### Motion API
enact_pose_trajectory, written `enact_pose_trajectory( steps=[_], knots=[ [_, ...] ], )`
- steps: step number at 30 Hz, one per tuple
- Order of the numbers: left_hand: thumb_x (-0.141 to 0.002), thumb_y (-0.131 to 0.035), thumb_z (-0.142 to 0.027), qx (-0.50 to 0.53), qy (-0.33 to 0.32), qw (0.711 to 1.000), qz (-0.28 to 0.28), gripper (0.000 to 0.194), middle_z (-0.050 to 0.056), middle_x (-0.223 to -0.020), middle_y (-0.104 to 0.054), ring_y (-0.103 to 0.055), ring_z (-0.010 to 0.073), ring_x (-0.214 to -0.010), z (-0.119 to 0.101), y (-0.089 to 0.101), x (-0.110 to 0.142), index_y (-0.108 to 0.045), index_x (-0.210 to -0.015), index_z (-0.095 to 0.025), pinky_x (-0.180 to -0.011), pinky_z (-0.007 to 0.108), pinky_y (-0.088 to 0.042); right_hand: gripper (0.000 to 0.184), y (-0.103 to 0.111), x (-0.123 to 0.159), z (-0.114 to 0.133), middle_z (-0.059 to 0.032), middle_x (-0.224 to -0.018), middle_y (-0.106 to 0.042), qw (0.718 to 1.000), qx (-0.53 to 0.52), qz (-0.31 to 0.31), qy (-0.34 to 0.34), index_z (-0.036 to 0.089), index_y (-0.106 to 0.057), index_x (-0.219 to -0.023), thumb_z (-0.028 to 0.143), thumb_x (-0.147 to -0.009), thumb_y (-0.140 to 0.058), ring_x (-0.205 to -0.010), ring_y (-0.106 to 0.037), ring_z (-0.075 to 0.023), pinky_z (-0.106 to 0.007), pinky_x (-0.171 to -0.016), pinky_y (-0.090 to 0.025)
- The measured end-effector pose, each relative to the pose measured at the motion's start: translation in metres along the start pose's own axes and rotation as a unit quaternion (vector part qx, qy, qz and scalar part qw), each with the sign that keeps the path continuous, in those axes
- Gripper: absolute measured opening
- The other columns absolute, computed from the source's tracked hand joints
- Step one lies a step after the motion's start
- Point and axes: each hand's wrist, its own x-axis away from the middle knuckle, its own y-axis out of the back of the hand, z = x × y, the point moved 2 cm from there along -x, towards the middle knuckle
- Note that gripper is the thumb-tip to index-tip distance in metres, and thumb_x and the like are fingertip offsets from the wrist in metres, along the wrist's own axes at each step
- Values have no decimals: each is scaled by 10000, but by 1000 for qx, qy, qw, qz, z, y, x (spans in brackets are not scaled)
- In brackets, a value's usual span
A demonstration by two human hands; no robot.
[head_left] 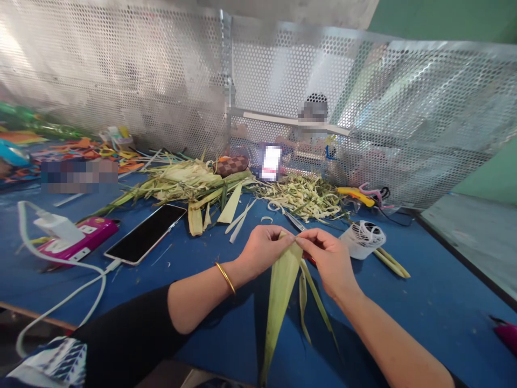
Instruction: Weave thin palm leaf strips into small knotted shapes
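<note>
Between my hands hangs a long pale-green corn husk leaf, broad at the top and tapering to a point below. My left hand, with a gold bangle at its wrist, pinches the leaf's upper edge. At the upper right corner my right hand is closed, thumb and finger pressed together on the husk. Narrow husk strips dangle below the right hand; whether they are still joined to the leaf I cannot tell. Just behind the hands lie scissors, partly hidden.
Behind are piled husks, shredded husk pieces and a lit phone against a perforated metal screen. To the left lie a dark phone and a purple power strip; a white plastic cup stands right.
</note>
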Motion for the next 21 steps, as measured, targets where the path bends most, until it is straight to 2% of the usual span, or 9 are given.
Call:
enact_pose_trajectory(
  steps=[6,12,18,21],
  knots=[
    [-692,-595,-349,36,15,999,0,213,-10,-604,-581,-486,93,-543,1,-2,1,-647,-666,-144,-528,210,-385,157,2,0,-3,20,-570,-566,1000,-3,3,4,184,-636,-651,324,-639,-705,-558,-480,-123,-253,-539,-394],
    [-698,-580,-342,56,44,997,-11,206,-37,-553,-520,-438,76,-493,2,-4,2,-607,-640,-146,-497,206,-354,159,0,2,2,21,-609,-560,995,75,11,68,185,-614,-662,333,-708,-654,-583,-487,-129,-259,-564,-393],
    [-699,-621,-370,81,44,995,-46,252,-37,-541,-509,-426,69,-492,1,-4,1,-561,-595,-148,-488,193,-341,244,0,1,-3,8,-650,-610,998,-36,28,-44,179,-643,-767,366,-635,-727,-621,-532,-136,-279,-627,-438],
    [-691,-639,-391,120,83,989,-29,265,-32,-543,-524,-444,74,-486,2,-6,2,-562,-617,-148,-486,197,-345,234,0,-1,-5,17,-632,-600,997,-50,21,-54,179,-638,-735,350,-612,-742,-602,-522,-123,-263,-610,-428]
  ],
)
